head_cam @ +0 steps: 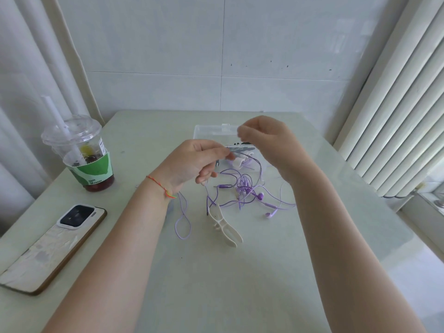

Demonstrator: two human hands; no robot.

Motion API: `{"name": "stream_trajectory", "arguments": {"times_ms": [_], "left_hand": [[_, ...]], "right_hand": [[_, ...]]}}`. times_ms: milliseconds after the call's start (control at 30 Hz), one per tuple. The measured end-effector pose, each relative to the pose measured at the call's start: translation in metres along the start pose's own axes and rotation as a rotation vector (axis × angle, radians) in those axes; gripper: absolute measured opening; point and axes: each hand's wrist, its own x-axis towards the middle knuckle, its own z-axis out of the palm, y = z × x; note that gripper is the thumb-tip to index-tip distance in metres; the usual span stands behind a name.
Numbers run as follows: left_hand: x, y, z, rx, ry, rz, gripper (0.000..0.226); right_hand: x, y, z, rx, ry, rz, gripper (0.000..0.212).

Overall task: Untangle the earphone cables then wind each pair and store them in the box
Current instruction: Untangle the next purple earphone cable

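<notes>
— Where has she got to with it, do you reckon?

— Untangling, I'd say. Nothing looks wound yet. Nearest us a cream winder (225, 227) lies flat on the table (240, 284), with a dark cable end on its far tip, and a loose purple loop (183, 222) hangs down beside it from her left wrist side.

— And the rest of the wires?

— Just past the winder, the purple earphone cables (245, 188) sit in one knot on the table, buds and a jack trailing out to the right.

— What are her hands doing?

— The left hand (192, 162) is raised above the knot, fingers curled, pinching a strand that runs down to the heap. The right hand (262, 138) is higher and farther, fingertips drawn together as if nipping a thin cable, but it's blurred; I can't tell whether it holds anything.

— Next move?

— Probably drawing that one strand free of the clump without tightening it. The clear box (211, 131) waits behind her hands.
</notes>
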Motion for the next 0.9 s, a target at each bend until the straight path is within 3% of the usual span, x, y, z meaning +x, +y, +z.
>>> {"name": "stream_trajectory", "arguments": {"times_ms": [67, 133, 233, 367, 467, 533, 700, 900], "left_hand": [[0.000, 0.000, 0.004, -0.012, 0.027, -0.001, 0.027], [0.002, 0.001, 0.005, -0.025, 0.075, -0.021, 0.025], [0.004, -0.001, -0.002, 0.028, 0.122, -0.076, 0.025], [0.001, -0.005, -0.015, 0.021, 0.166, -0.106, 0.024], [0.002, -0.004, -0.017, 0.008, 0.171, -0.086, 0.024], [0.002, -0.005, -0.012, 0.028, 0.130, -0.064, 0.026], [0.003, -0.005, -0.005, 0.040, 0.131, -0.007, 0.025], [0.005, -0.004, -0.008, 0.052, 0.180, -0.025, 0.027]], "right_hand": [[-0.005, -0.001, 0.003, 0.023, -0.255, -0.002, 0.015], [-0.007, 0.002, 0.006, -0.045, -0.345, 0.030, 0.015], [-0.001, 0.007, 0.004, -0.082, -0.163, 0.066, 0.011], [0.009, 0.012, -0.006, 0.056, 0.189, 0.126, 0.022], [0.011, 0.016, -0.010, -0.049, 0.259, 0.109, 0.022], [0.009, 0.014, -0.007, -0.063, 0.204, 0.038, 0.022], [0.000, 0.010, 0.008, -0.180, -0.195, 0.015, 0.012], [0.000, 0.009, 0.011, -0.089, -0.243, 0.008, 0.013]]}}
